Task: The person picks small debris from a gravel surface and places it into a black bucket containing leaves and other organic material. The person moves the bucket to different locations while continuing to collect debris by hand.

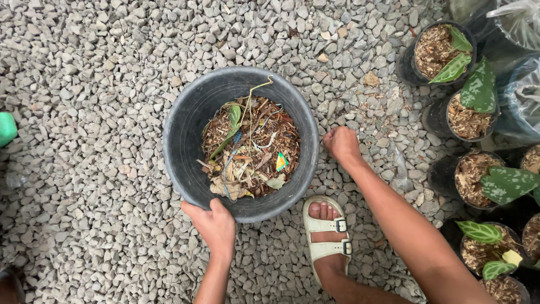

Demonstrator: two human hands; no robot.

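A large black plastic tub (185,135) stands on grey gravel (95,84), partly filled with dry bark, dead leaves, a green stem and a small green-and-yellow scrap. My left hand (212,223) grips the tub's near rim. My right hand (341,143) is closed in a loose fist just outside the tub's right rim, knuckles close to the gravel; whether it holds anything I cannot tell. My foot in a pale sandal (325,233) rests on the gravel beside the tub's near right side.
Several small black pots (441,53) with bark and patterned green leaves stand along the right edge. Clear plastic bags (520,25) lie at the top right. A green object (7,128) shows at the left edge.
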